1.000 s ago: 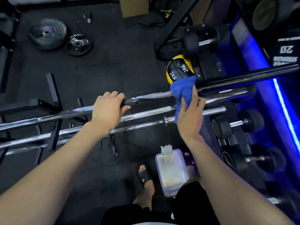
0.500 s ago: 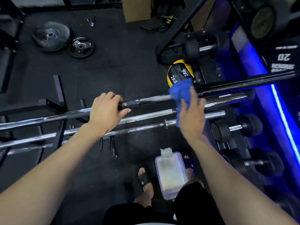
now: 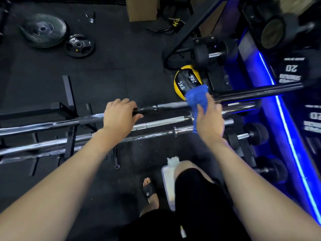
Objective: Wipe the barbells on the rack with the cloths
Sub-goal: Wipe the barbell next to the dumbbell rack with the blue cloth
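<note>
Several chrome barbells lie side by side on a low black rack (image 3: 68, 108). My left hand (image 3: 119, 115) grips the top barbell (image 3: 170, 105) near its middle, fingers curled over it. To the right, my right hand (image 3: 208, 119) holds a blue cloth (image 3: 197, 98) wrapped over that same bar, thumb and fingers pinching the cloth against it. Two more barbells (image 3: 156, 123) run just below, nearer to me, with pale smears on the lowest one (image 3: 149, 135).
A clear plastic tub (image 3: 167, 186) with a white cloth stands on the floor by my sandalled foot (image 3: 150, 192). A yellow 2 kg ball (image 3: 184, 82), dumbbells (image 3: 250, 134) on a blue-lit rack, and two weight plates (image 3: 44, 30) at far left surround the spot.
My right hand and the blue cloth have slid a little to the right along the top bar. My right knee has come forward over the tub. The left hand stays put.
</note>
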